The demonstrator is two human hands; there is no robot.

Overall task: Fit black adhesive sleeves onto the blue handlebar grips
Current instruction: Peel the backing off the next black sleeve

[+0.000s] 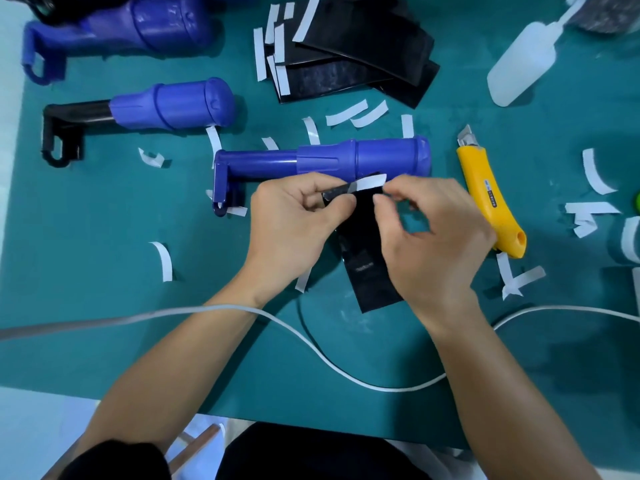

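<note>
Over a teal work mat [104,237], a person's left hand [298,220] pinches the top edge of a flat black adhesive sleeve [367,271], while the right hand [433,237] pinches the narrow white backing strip [372,181] curling off that edge. The sleeve is held between both hands, just on the near side of the nearest blue plastic handlebar grip [363,157], and is not yet on it. Likely risks are the strip tearing partway, or bared adhesive folding onto itself or catching the loose white paper offcuts [162,261] scattered around. A yellow utility knife [491,202] lies just beside the right hand with its metal tip showing, a hazard to a stray wrist. Faint pale print on the sleeve and a small label on the knife are both too small to read.
</note>
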